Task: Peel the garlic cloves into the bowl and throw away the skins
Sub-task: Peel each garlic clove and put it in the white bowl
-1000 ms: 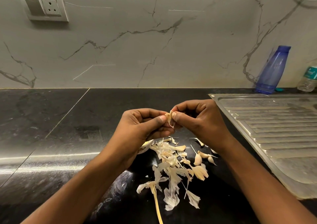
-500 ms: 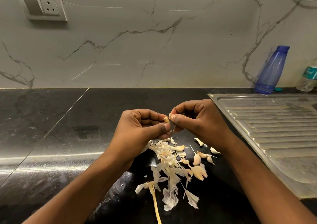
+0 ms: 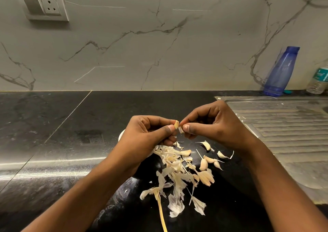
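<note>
Left grip [image 3: 150, 134]: is pinching the garlic clove [image 3: 176, 125].
Right grip [image 3: 213, 125]: is pinching its skin [image 3: 181, 130].
Risk: a hard pull may be sending the clove down among peels [image 3: 177, 166] below.

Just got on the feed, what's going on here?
A person is peeling garlic over a black counter. The left hand pinches a garlic clove, and the right hand pinches a flake of skin at its tip. A pile of loose skins lies below the hands, with a few whole cloves to its right. A white rim, likely the bowl, shows under the left hand; its contents are hidden.
</note>
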